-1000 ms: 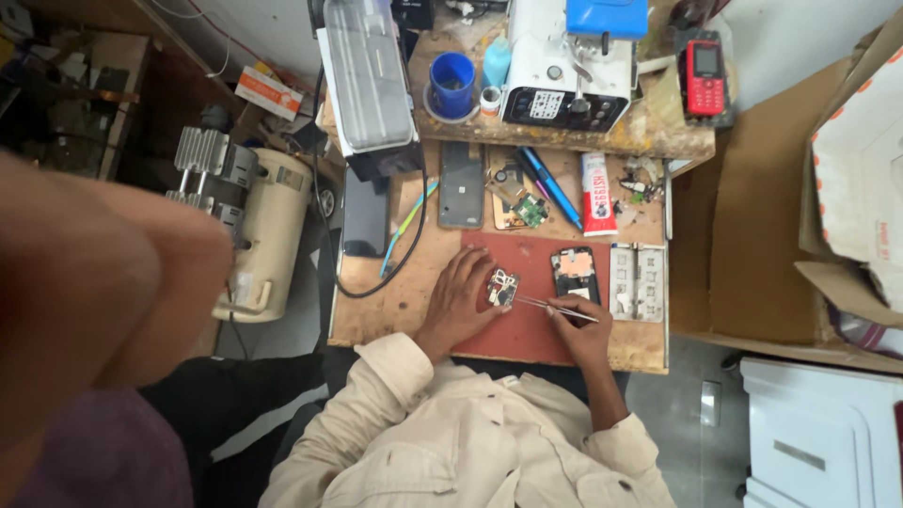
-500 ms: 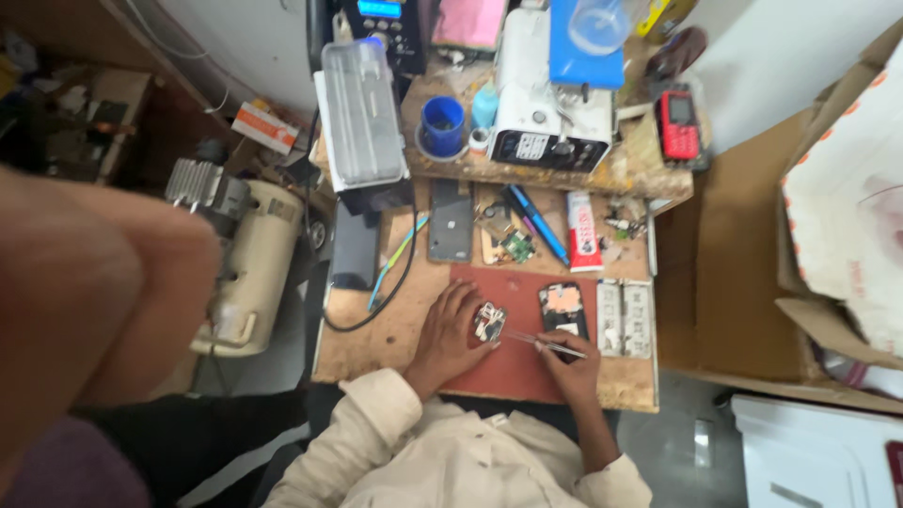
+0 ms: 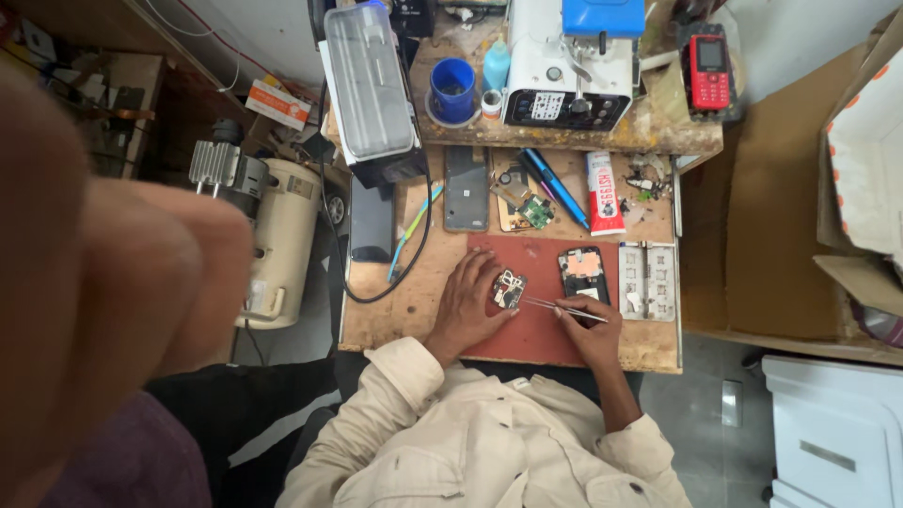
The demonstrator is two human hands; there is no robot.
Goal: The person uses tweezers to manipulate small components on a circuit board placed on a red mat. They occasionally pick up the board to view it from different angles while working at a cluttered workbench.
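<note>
Circuit board (image 3: 509, 289) is pinned on the red mat (image 3: 536, 329) by the closed fingers (image 3: 482, 278) of the left hand (image 3: 466, 303). Tweezers (image 3: 564, 309) are gripped in the right hand (image 3: 588, 329). Little has shifted since a second ago, so the same fine probing is judged unfinished. An opened phone (image 3: 583, 273) lies beside on the desk (image 3: 395, 310).

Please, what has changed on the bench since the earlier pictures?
Nothing visibly moved; only the view shifted. The left hand still steadies the board on the red mat; the right hand still holds tweezers to it. A blurred hand stays in front.
</note>
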